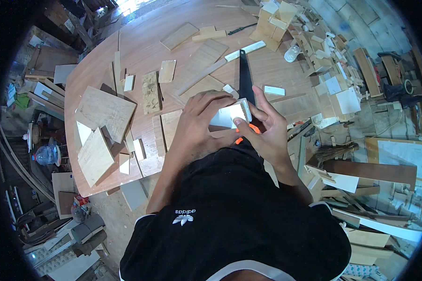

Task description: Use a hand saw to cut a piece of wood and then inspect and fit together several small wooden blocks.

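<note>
Between my two hands is a small white-faced piece of wood (228,114) with a pale, rough edge. My left hand (195,122) is closed round its left side, the fingers bent over the far edge. My right hand (270,133) pinches its right end, thumb on the near corner and one finger stretched outward. A handsaw lies just beyond and beneath my right hand. Its dark blade (245,77) points away from me, while its orange handle (254,128) is partly hidden by that hand.
The wooden table (140,51) bears several boards, with a large square board (106,112) at left. A long white-topped strip (245,50) lies behind my hands. Offcuts and a clear plastic jar (292,54) crowd the right edge. A water jug (47,154) stands off the table at left.
</note>
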{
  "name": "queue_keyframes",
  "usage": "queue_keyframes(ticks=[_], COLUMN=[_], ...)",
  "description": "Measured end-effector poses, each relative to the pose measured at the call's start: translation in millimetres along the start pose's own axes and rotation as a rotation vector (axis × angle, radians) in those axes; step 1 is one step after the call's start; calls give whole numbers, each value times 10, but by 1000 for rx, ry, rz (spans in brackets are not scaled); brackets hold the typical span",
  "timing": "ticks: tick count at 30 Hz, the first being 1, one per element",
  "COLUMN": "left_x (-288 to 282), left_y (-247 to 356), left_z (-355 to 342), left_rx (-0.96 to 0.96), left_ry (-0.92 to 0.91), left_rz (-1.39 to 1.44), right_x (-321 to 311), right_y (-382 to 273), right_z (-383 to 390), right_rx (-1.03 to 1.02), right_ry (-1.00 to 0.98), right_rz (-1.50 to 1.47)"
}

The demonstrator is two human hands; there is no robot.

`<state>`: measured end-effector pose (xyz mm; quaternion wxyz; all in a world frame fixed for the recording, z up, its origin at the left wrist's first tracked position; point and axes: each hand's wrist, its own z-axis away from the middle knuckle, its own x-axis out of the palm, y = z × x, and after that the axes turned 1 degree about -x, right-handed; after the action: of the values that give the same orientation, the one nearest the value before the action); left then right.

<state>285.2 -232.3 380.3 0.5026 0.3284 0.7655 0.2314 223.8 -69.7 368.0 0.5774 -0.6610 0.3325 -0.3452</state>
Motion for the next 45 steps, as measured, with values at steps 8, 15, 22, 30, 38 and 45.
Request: queue_keyframes(ticks=[8,15,22,30,38,45], left_x=[329,350,396,437,514,590], left_y=[-71,-69,-46,-60,-84,36], left_z=[12,-8,-6,-2,-22,-127], left_rx=[67,111,123,115,142,113], left_ry=[194,173,177,154,112,155], left_rz=[-219,-222,-235,-188,-150,-105], right_x=[-43,-107,-143,-197,-268,-330], right_y=[78,98,115,146,116,36], right_z=[43,85,108,109,147,175], right_rx=[41,22,36,64,103,109], right_ry=[10,19,21,29,58,108], right_rz=[-48,-5,-29,-57,-5,-18])
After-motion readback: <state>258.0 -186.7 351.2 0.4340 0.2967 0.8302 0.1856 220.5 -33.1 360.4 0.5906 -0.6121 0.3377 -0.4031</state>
